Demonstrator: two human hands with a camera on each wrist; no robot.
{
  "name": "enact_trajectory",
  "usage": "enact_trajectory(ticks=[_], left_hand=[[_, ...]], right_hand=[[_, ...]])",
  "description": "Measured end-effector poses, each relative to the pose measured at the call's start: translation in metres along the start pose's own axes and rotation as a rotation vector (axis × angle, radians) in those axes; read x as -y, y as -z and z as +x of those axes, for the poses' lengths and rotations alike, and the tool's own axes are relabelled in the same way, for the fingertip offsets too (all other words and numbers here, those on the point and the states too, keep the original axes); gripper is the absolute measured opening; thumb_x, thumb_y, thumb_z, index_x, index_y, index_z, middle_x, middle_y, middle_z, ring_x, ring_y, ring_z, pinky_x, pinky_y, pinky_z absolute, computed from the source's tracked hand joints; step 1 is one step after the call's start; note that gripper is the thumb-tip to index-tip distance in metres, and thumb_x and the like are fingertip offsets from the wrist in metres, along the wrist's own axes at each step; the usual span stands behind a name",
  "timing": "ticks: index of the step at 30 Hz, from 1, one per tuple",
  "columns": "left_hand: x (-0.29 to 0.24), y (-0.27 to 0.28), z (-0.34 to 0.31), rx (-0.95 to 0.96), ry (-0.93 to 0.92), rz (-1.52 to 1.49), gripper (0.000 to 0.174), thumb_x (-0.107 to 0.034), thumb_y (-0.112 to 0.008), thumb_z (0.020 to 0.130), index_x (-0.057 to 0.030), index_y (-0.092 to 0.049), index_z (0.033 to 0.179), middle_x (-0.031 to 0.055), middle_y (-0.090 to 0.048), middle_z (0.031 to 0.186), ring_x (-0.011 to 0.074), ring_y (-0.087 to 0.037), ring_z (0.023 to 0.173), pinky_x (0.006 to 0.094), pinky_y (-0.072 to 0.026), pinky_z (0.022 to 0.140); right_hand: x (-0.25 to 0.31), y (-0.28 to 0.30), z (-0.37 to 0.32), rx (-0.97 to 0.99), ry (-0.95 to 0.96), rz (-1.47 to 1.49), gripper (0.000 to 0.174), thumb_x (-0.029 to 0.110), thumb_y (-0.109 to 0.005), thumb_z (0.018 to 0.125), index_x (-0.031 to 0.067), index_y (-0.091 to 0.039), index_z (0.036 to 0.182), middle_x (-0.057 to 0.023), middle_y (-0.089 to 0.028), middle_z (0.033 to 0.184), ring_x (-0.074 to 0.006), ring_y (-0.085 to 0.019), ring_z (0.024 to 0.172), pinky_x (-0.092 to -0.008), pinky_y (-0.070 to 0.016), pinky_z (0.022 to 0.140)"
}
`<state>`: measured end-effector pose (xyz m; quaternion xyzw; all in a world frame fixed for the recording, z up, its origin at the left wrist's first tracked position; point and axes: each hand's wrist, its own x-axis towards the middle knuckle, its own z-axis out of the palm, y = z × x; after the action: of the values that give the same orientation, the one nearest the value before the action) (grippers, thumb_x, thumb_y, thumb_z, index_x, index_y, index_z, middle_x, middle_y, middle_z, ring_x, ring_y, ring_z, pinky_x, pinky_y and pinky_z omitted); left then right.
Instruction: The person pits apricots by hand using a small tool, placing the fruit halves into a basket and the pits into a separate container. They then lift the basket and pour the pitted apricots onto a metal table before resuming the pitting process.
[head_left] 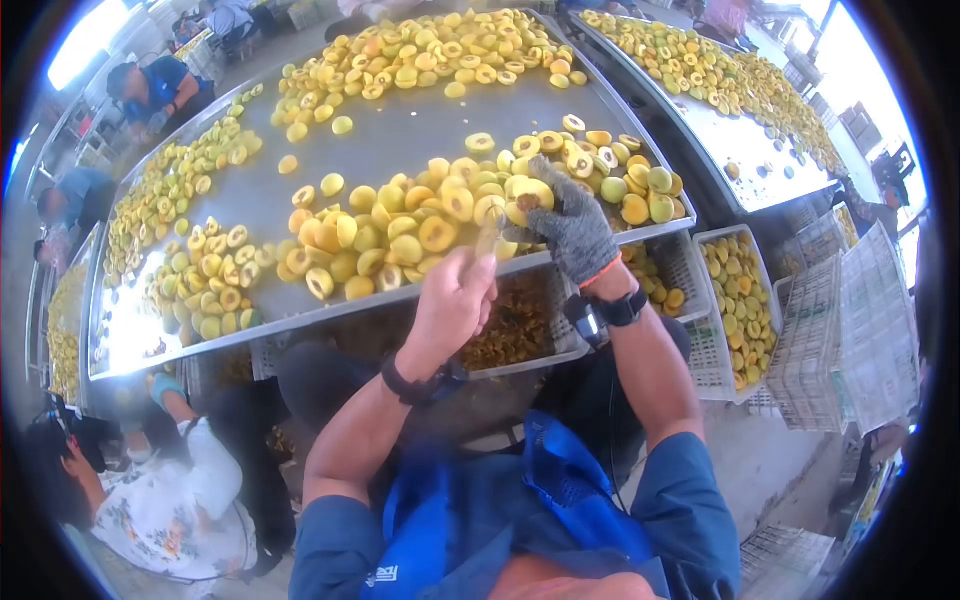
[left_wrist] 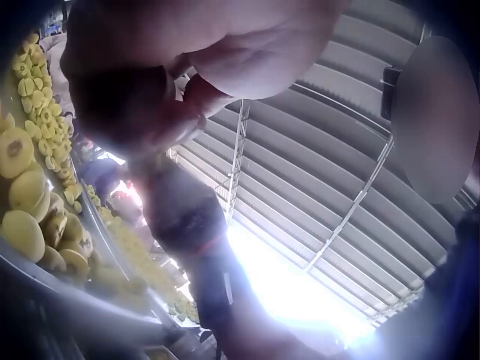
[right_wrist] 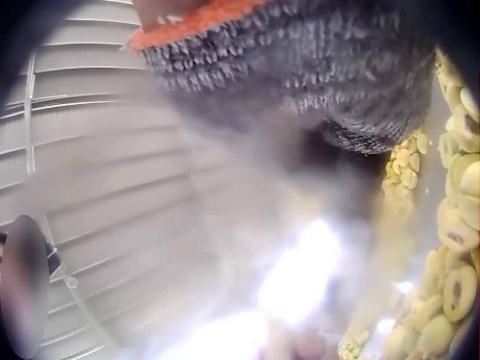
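In the head view my bare left hand grips a slim hand tool, its thumb laid along it. The tool is blurred; its far end reaches toward my gloved right hand. That hand, in a grey knit glove with an orange cuff, holds a yellow stone-fruit half with a brown centre between thumb and fingers. Both hands are over the near edge of a metal table, beside a heap of halved yellow fruit. In the wrist views the left fingers and the glove hide the held things.
Under the table edge, a crate holds brown scraps. At right are a crate of fruit halves and stacked white crates. A second fruit-covered table is at the upper right. One person in a floral top sits close on the left.
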<state>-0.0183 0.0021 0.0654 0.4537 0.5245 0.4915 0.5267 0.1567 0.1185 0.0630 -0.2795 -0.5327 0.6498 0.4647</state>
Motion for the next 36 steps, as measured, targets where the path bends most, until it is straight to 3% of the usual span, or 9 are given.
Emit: enact_trajectory(ticks=[5,13,17,18,21,23,25,28,36], left_hand=[[0.013,-0.014,-0.013,-0.007,0.017,-0.092,0.030,-0.026,-0.051,0.107,0.0029,-0.058,0.106,0.0035,-0.056,0.069,0.0079,-0.051,0.048,0.0234,-0.0405,0.042],[0.022,0.000,0.003,0.031,-0.066,-0.147,0.023,-0.018,-0.063,0.101,0.0005,-0.059,0.112,-0.0006,-0.054,0.068,0.0054,-0.047,0.048,0.0227,-0.0399,0.043],[0.018,-0.001,0.007,0.047,-0.214,-0.061,0.050,-0.006,-0.069,0.093,0.0043,-0.052,0.139,0.0003,-0.058,0.076,0.0081,-0.055,0.056,0.0243,-0.0475,0.053],[0.025,-0.002,0.007,0.004,-0.190,-0.073,0.067,-0.005,-0.072,0.091,0.0023,-0.043,0.151,0.0029,-0.060,0.081,0.0071,-0.056,0.063,0.0252,-0.0497,0.059],[0.033,0.010,0.011,0.099,-0.036,0.083,0.066,-0.007,-0.075,0.089,0.0013,-0.046,0.147,0.0119,-0.068,0.092,0.0171,-0.067,0.072,0.0303,-0.0537,0.066],[0.052,0.015,0.019,-0.007,-0.212,0.289,0.061,-0.009,-0.076,0.088,0.0002,-0.050,0.143,0.0103,-0.068,0.086,0.0132,-0.064,0.067,0.0289,-0.0523,0.064],[0.062,0.017,0.024,-0.053,-0.324,0.416,0.059,-0.010,-0.076,0.087,-0.0003,-0.053,0.140,0.0111,-0.068,0.084,0.0126,-0.064,0.065,0.0292,-0.0522,0.064],[0.072,0.018,0.028,-0.103,-0.536,0.550,0.063,-0.009,-0.080,0.083,0.0000,-0.053,0.139,0.0132,-0.071,0.088,0.0171,-0.067,0.067,0.0319,-0.0540,0.068],[0.073,0.019,0.021,0.020,-0.309,0.377,0.060,-0.003,-0.079,0.083,0.0008,-0.054,0.137,0.0071,-0.068,0.083,0.0119,-0.065,0.064,0.0286,-0.0530,0.063]], right_hand=[[-0.021,0.002,-0.028,-0.053,0.143,-0.380,0.045,0.000,-0.068,0.091,0.0009,-0.060,0.136,-0.0099,-0.066,0.130,-0.0154,-0.063,0.113,-0.0287,-0.0557,0.092],[-0.038,-0.009,-0.037,-0.030,-0.050,-0.060,0.042,0.003,-0.066,0.091,-0.0008,-0.061,0.133,-0.0077,-0.068,0.122,-0.0142,-0.064,0.107,-0.0285,-0.0538,0.092],[-0.047,-0.012,-0.037,0.142,0.095,-0.330,0.049,0.000,-0.063,0.092,0.0006,-0.056,0.141,-0.0082,-0.067,0.125,-0.0144,-0.063,0.109,-0.0278,-0.0531,0.093],[-0.048,-0.016,-0.036,0.100,-0.065,-0.117,0.051,-0.001,-0.063,0.092,0.0010,-0.056,0.142,-0.0085,-0.066,0.126,-0.0143,-0.062,0.110,-0.0279,-0.0531,0.094],[-0.062,-0.012,-0.033,0.063,-0.229,0.138,0.056,-0.002,-0.064,0.091,0.0023,-0.053,0.146,-0.0092,-0.065,0.130,-0.0157,-0.062,0.112,-0.0289,-0.0524,0.095],[-0.078,-0.004,-0.029,0.060,-0.235,-0.034,0.056,0.000,-0.066,0.091,0.0023,-0.053,0.145,-0.0093,-0.064,0.132,-0.0166,-0.062,0.113,-0.0296,-0.0519,0.096],[-0.079,0.002,-0.029,0.224,0.074,-0.509,0.050,0.007,-0.068,0.093,0.0015,-0.056,0.141,-0.0099,-0.065,0.132,-0.0157,-0.062,0.114,-0.0301,-0.0507,0.099],[-0.083,0.000,-0.031,0.227,-0.132,-0.369,0.046,0.012,-0.068,0.096,0.0014,-0.057,0.139,-0.0100,-0.066,0.129,-0.0143,-0.062,0.115,-0.0299,-0.0503,0.100],[-0.068,0.009,-0.033,0.331,-0.181,-0.268,0.054,0.016,-0.071,0.094,0.0011,-0.053,0.143,-0.0071,-0.068,0.124,-0.0124,-0.062,0.112,-0.0295,-0.0512,0.096]])
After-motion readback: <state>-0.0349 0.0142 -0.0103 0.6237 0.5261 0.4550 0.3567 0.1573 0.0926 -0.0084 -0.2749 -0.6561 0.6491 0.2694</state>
